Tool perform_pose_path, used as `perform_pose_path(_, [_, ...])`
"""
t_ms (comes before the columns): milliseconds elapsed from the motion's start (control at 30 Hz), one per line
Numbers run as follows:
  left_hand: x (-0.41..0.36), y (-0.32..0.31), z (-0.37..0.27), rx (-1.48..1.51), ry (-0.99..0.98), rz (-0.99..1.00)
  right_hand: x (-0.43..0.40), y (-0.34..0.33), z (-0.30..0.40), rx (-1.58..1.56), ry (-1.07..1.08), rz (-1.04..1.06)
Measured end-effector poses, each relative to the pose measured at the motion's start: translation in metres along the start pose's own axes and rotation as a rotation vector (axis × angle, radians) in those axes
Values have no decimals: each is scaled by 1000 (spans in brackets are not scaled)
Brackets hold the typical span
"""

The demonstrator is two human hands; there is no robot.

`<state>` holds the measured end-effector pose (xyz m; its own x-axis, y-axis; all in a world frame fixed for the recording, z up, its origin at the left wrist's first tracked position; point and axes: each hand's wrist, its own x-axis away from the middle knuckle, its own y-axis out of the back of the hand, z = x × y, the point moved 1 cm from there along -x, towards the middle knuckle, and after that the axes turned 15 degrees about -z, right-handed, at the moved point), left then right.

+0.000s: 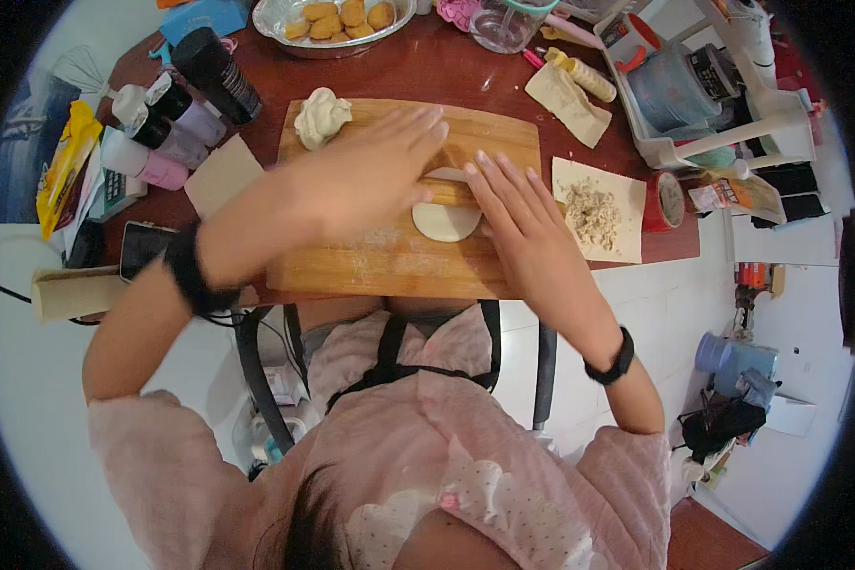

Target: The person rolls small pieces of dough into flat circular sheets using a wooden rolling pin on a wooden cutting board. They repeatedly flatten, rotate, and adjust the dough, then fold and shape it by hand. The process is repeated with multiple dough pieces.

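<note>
A round, flattened piece of pale dough (445, 222) lies on the wooden board (399, 271). Across its upper part runs a wooden rolling pin (447, 192), which a strip of dough shows behind. My left hand (370, 167), blurred, reaches over the pin's left end with its fingers stretched out flat, covering that end. My right hand (531, 228) lies flat over the right part of the pin, fingertips beside the dough; the pin's tip shows just past it. A lump of soft dough (322, 117) sits at the board's upper left corner. White flour dusts the wood below my left hand.
At the back, a foil tray (335, 48) holds several browned food pieces. Bottles (217, 75) crowd the left, near a phone (146, 246). On the right are crumbly filling (593, 214) on a paper sheet (627, 242), a red tape roll (664, 201) and a white rack (719, 139).
</note>
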<state>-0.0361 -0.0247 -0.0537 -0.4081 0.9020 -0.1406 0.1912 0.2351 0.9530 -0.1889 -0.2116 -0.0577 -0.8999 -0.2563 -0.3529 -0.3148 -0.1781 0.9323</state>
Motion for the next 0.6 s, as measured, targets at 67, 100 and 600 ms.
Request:
perform_pose_path(67, [29, 1, -29, -218, -84, -11, 8, 4, 11, 20, -31, 29])
perform_pose_path(100, [42, 0, -39, -88, -30, -51, 12, 5, 16, 17, -62, 41])
perform_pose_path(600, [-5, -5, -5, -45, -7, -83, -23, -19, -37, -104, -83, -74])
